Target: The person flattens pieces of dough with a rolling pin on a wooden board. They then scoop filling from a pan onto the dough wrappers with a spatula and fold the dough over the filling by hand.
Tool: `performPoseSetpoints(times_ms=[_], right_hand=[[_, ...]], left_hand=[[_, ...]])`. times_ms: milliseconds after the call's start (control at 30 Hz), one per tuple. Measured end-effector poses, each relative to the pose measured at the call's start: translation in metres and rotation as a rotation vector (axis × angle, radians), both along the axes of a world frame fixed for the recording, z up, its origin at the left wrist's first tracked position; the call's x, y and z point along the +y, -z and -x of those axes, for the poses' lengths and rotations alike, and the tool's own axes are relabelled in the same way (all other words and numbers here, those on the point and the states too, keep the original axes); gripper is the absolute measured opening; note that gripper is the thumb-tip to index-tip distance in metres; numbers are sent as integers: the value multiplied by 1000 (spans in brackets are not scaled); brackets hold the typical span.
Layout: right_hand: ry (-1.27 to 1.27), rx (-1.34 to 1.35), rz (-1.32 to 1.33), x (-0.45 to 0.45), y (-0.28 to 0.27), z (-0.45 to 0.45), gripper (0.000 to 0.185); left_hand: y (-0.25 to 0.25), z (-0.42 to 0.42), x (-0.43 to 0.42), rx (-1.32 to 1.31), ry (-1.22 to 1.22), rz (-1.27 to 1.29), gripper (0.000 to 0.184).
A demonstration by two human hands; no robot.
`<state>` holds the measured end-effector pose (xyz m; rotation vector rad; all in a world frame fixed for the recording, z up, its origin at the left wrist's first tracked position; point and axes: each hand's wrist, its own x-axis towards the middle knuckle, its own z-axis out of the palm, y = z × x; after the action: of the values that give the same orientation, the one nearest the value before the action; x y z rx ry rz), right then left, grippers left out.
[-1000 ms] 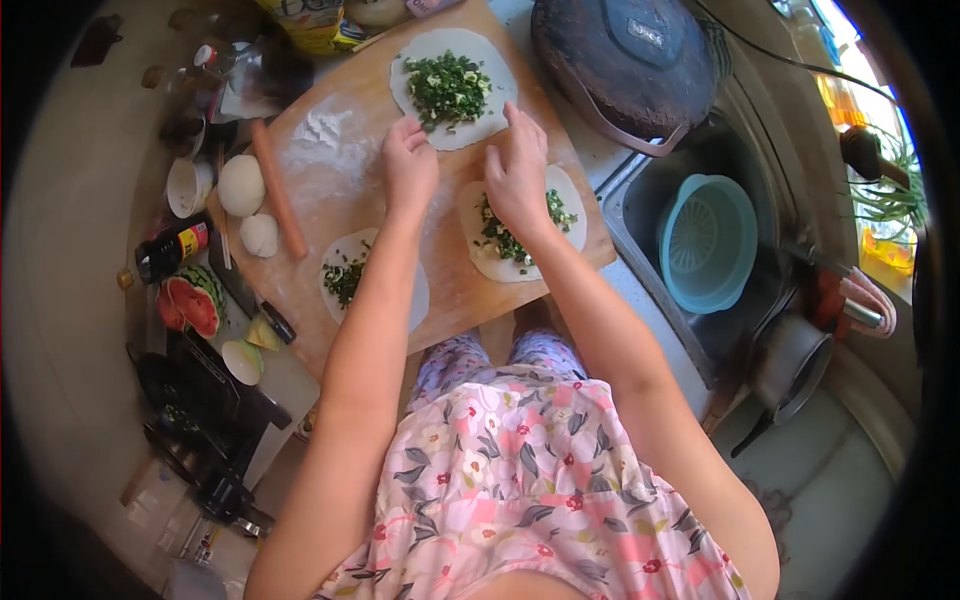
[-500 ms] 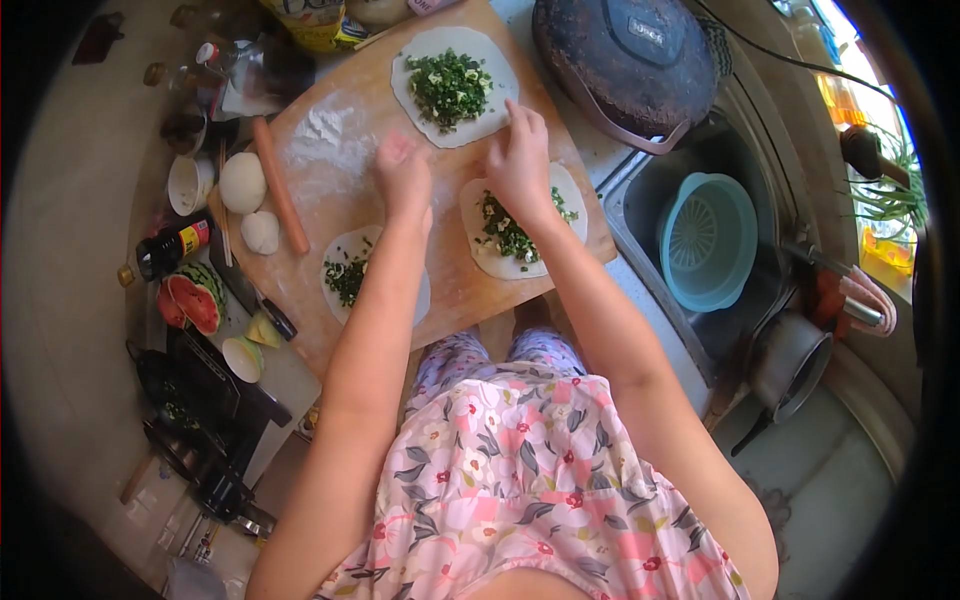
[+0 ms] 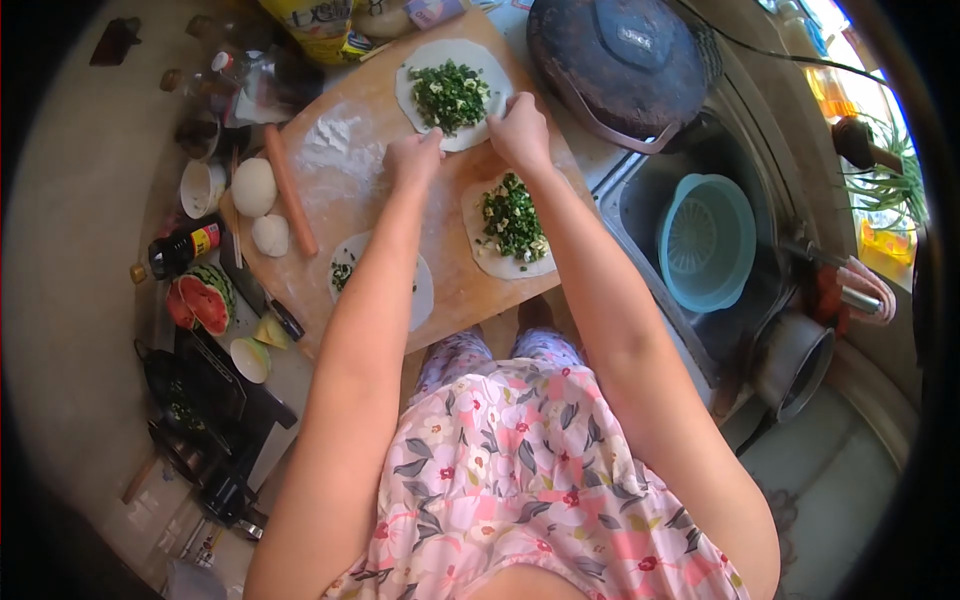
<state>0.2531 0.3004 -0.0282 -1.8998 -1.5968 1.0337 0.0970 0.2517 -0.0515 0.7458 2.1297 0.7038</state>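
Observation:
A round sheet of dough (image 3: 485,62) lies at the far end of the wooden board, topped with chopped greens and pale bits (image 3: 450,97). My left hand (image 3: 414,158) is closed at its near left edge, fingertips pinching the dough. At the near right edge my right hand (image 3: 520,133) is likewise closed on the rim. A second filled dough round (image 3: 490,258) sits under my right forearm, partly hidden. My left forearm covers the middle of a third round (image 3: 352,250), where some greens show.
The wooden board (image 3: 330,190) carries flour (image 3: 340,135), a rolling pin (image 3: 290,190) and two dough balls (image 3: 254,187). A knife (image 3: 270,300) and cut watermelon (image 3: 205,300) lie left. Right are a dark electric pan (image 3: 620,60) and a sink holding a blue colander (image 3: 708,240).
Both hands have come down onto the far dough round's near edge and closed there. The left hand's fingers were loose and blurred above the board before. The view has shifted slightly.

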Motion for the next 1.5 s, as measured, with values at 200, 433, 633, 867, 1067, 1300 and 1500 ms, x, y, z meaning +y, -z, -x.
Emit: performPoseSetpoints(times_ms=[200,433,633,867,1067,1300,1500], right_hand=[[-229,-202,-123,-26,-29,-18,36],[-538,219,-180,-125,-45,-17,20],[-882,212,-25,-218,-16,-4,20],[-892,37,-134,-243,-16,6,19],[-841,-60,-202,-267,-4,22,17],[-777,-146,-477,-285,-10,49,13],[-611,-101,-437,-287,-4,67,21]], left_hand=[[3,22,-28,9,16,-130,33],[-60,71,-153,-36,-49,-342,24],[-19,85,-295,88,-303,-91,38],[10,84,-313,380,-91,-80,47],[33,86,-316,-115,-201,-163,47],[-20,90,-295,-108,87,63,38],[-20,97,-281,-368,101,-278,31]])
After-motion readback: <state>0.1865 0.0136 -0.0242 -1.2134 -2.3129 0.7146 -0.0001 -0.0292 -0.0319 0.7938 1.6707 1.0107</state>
